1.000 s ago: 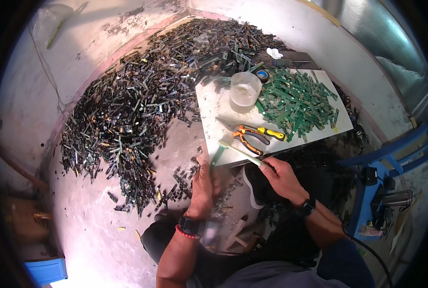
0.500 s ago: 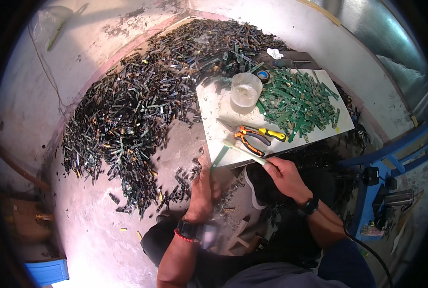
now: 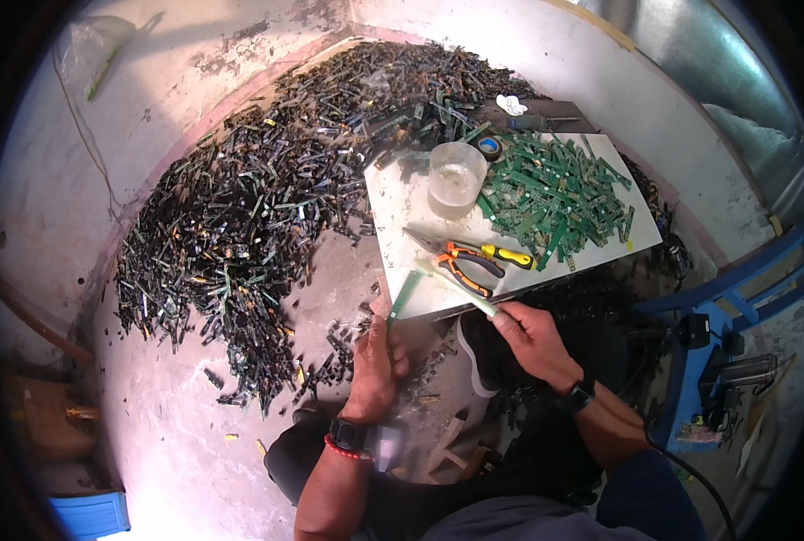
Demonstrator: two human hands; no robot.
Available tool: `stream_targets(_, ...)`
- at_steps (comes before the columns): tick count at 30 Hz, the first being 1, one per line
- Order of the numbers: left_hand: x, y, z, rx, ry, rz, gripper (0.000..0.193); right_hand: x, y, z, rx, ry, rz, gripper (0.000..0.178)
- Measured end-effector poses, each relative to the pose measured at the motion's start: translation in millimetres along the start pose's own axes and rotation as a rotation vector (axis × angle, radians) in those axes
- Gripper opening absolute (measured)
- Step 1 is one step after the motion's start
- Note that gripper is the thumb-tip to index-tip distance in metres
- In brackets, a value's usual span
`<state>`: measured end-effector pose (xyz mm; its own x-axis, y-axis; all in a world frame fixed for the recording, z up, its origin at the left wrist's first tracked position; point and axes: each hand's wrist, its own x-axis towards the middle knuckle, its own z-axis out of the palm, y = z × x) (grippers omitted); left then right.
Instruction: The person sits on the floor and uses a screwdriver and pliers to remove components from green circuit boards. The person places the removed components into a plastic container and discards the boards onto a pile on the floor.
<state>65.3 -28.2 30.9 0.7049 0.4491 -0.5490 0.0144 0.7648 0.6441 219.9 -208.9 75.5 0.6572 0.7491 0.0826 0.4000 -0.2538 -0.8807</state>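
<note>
My left hand [image 3: 375,368] is closed on one end of a narrow green circuit board strip [image 3: 406,296]. Between the fingers of my right hand [image 3: 534,339] is the handle of a pale green toothbrush [image 3: 468,295]. Its head lies right by the strip's far end, over the near edge of a white board [image 3: 386,209]; whether the bristles touch the strip I cannot tell. Just beyond the brush lie orange-and-black pliers [image 3: 467,269] and a yellow-and-black handled tool [image 3: 510,256]. A clear tub [image 3: 457,185] stands behind them, next to a heap of green strips [image 3: 555,194].
A large pile of dark strips [image 3: 222,225] covers the floor to the left and back. Behind the tub sits a roll of tape [image 3: 488,148], with a screwdriver [image 3: 537,122] farther back. A blue frame [image 3: 690,379] stands at the right; a dark shoe [image 3: 479,356] is below the board.
The brush and right hand have shifted slightly left and down. The strip in my left hand is turned so more of its face shows. Both hands keep their hold.
</note>
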Motion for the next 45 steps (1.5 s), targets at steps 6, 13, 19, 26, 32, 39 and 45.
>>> stream_targets(6, 1.0, -3.4, 0.1, 0.022, 0.020, 0.007, 0.033, 1.9, 7.0, -1.1, -0.142, -0.134, 0.027, 0.021)
stream_targets(13, 2.3, 2.1, 5.5, -0.049, 0.021, -0.089, 0.036, 2.9, 7.1, 0.0, -0.128, -0.177, 0.068, 0.020)
stream_targets(19, 6.6, -2.0, -4.9, -0.165, -0.045, -0.131, 0.030, 4.7, 13.4, -0.1, -0.116, -0.032, 0.021, 0.020)
stream_targets(26, 6.1, 0.0, -5.3, -0.199, -0.092, -0.111, 0.028, -0.4, 1.4, -0.1, -0.059, -0.158, 0.029, 0.019)
stream_targets(32, 8.8, -0.7, -5.9, -0.225, -0.084, -0.127, 0.026, 2.8, 3.5, -3.8, -0.029, -0.095, 0.027, 0.019)
stream_targets(39, 9.2, -0.5, -5.4, -0.246, -0.139, -0.153, 0.025, 4.3, 4.6, -4.5, -0.078, -0.092, 0.018, 0.019)
stream_targets(45, 9.4, 1.8, 1.2, -0.162, -0.115, -0.145, 0.030, 7.3, 6.2, -4.6, -0.116, -0.009, 0.077, 0.020)
